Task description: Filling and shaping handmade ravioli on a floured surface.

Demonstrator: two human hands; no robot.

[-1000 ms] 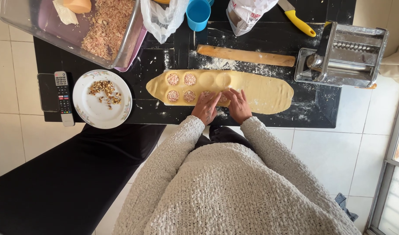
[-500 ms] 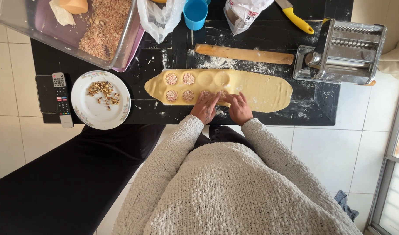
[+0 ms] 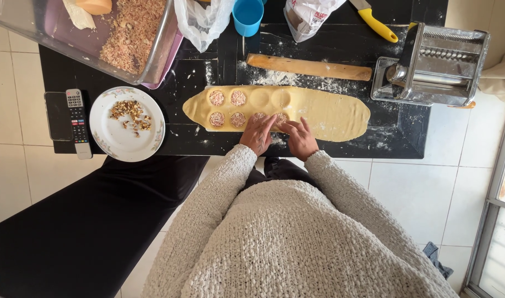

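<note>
Dough sheet (image 3: 329, 113) on black bench (image 3: 208, 138), just below rolling pin (image 3: 309, 67). Left hand (image 3: 258, 134) and right hand (image 3: 300, 138) at sheet's near edge, fingers together, pressing filled hollows flat.

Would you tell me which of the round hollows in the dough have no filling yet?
The two hollows at the right end of the far row in the dough sheet are bare. The others hold filling, and the hands cover the near row's right end.

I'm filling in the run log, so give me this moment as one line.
left hand: on dough sheet at filled pockets | right hand: beside it, on dough | plate: left, holds nuts | rolling pin: behind dough
</note>
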